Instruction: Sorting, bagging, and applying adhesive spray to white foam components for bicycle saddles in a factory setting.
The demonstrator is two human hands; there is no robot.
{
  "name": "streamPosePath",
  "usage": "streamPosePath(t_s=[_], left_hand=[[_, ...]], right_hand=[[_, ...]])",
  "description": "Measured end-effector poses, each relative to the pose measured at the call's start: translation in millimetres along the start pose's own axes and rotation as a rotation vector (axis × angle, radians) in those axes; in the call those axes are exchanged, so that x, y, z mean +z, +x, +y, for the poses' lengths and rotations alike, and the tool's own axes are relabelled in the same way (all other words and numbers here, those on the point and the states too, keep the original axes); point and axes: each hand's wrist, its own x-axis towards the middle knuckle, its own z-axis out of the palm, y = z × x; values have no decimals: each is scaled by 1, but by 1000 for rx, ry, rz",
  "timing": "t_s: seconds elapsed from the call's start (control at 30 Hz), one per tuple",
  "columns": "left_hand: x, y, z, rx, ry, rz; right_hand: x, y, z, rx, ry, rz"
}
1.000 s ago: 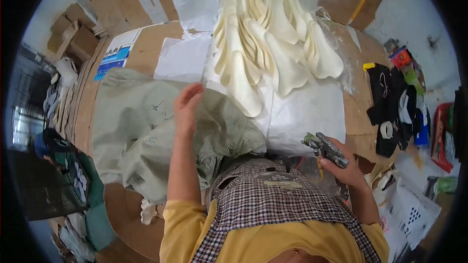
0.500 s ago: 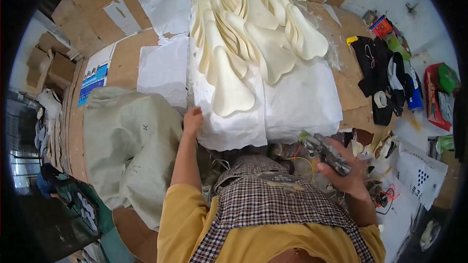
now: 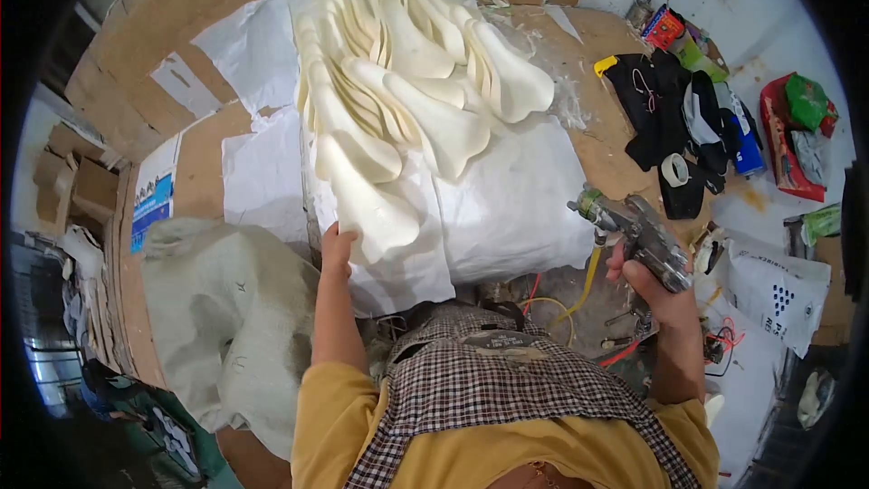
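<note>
Cream, flared foam-like pieces [image 3: 448, 122] lie in overlapping rows on a white-covered work surface [image 3: 516, 217]. My left hand [image 3: 337, 251] is closed at the left edge of the nearest cream piece [image 3: 371, 213], seeming to pinch it; the fingertips are partly hidden. Off the right side of the white cover, my right hand [image 3: 656, 294] grips a grimy metal spray gun [image 3: 643, 235]. Its greenish front end points left toward the cream pieces, held above the surface's near right corner.
A grey-green sack-like cloth [image 3: 226, 308] bulks up left of my forearm. Black straps [image 3: 665, 109], a tape roll [image 3: 674, 169] and a blue can [image 3: 747, 149] lie on the right. Red and yellow hoses [image 3: 588, 285] run below the spray gun.
My left hand has come up to the nearest cream piece and closed at its edge. My right hand has raised the spray gun outward to the right. The head view has shifted.
</note>
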Motion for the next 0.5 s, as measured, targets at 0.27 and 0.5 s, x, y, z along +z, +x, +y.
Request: streamPosePath(t_s=[0.27, 0.5], left_hand=[[101, 1, 74, 46, -426, -92], [209, 50, 56, 270, 203, 207]], right_hand=[[-94, 21, 21, -31, -79, 9], [-139, 53, 22, 7, -59, 96]])
